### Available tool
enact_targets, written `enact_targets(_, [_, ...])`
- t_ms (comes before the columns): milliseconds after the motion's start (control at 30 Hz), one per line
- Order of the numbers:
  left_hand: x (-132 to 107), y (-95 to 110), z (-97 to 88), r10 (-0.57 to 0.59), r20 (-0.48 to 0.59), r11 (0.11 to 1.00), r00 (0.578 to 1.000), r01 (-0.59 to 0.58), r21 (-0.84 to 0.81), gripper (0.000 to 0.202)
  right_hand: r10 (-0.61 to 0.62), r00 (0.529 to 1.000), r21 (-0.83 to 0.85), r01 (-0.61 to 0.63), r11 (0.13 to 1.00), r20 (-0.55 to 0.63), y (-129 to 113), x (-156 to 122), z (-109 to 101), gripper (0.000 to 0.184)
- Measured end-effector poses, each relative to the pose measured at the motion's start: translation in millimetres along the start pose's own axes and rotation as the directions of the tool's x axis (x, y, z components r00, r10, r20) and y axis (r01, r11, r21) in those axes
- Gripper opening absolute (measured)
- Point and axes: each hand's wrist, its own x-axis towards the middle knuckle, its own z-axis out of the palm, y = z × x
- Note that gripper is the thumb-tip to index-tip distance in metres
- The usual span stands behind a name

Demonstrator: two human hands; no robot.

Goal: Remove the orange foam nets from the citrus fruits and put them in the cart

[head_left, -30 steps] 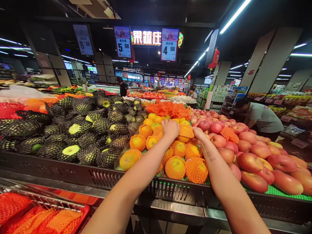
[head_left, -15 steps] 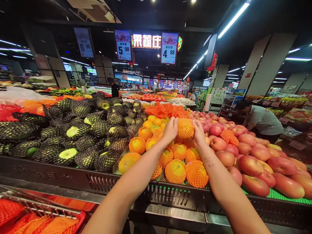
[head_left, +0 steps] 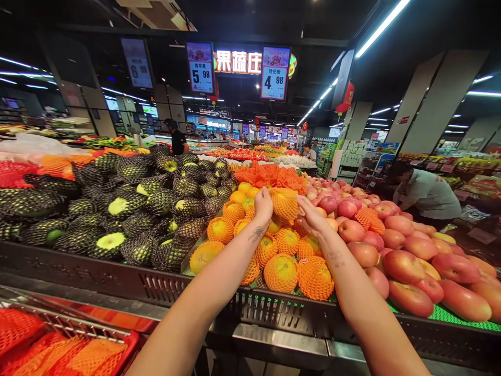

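Round orange in an orange foam-net sleeve (head_left: 285,204): centre of frame, above the heap of sleeved oranges (head_left: 281,273), between both hands. Left hand (head_left: 264,204) curled in tight against its left side, apparently gripping fruit or net; fingertips hidden, so exact hold unclear. Right hand (head_left: 312,214) loose, fingers extended along its right side; contact or slight gap, cannot tell. Progress, judged from how things lie: net already wraps most of the visible face of this fruit; whether it is fully seated underneath, cannot tell. Most oranges in the front rows, centre and lower centre, are netted too. Bare yellow-orange oranges (head_left: 239,196) sit just behind, left of centre, so sleeving looks part done. Loose orange foam-net sleeves (head_left: 270,176) heaped at the back of the pile, upper centre. Front edge: black slotted plastic display tray (head_left: 274,310). Right of frame: glossy red-pink apples (head_left: 403,260), mostly bare, one orange net sleeve (head_left: 369,220) among them. Left of frame: green fruit in black foam nets (head_left: 156,202). Lower left corner: red-rimmed basket (head_left: 131,345) with folded red and orange nets (head_left: 97,356). Far right: person in a pale grey shirt (head_left: 430,194), bent over.
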Motion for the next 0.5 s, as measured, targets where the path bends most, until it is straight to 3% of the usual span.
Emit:
enact_targets(67, [-4.5, 7.2, 0.5, -0.068, -0.05, 0.995, 0.996, 0.064, -0.078, 0.038, 0.096, 0.987, 0.012, -0.099, 0.995, 0.126, 4.7, 0.8, 1.1, 0.056])
enact_targets(133, [-8.0, 13.2, 2.1, -0.087, -0.008, 0.986, 0.996, 0.085, -0.141, 0.037, 0.108, 0.981, 0.048, -0.117, 0.992, 0.164, 6.6, 1.5, 3.1, 0.054])
enact_targets(333, [-13.7, 26.9, 5.1, -0.055, 0.199, 0.938, 0.978, 0.119, -0.325, 0.036, 0.066, 0.998, 0.188, -0.066, 0.98, 0.005, -0.3, 2.2, 7.4, 0.037])
enact_targets(500, [-21.0, 47.8, -4.2, -0.018, 0.263, 0.908, 0.965, 0.126, -0.399, 0.042, -0.022, 0.995, 0.266, 0.046, 0.963, -0.093, 2.4, 7.8, 2.9, 0.032])
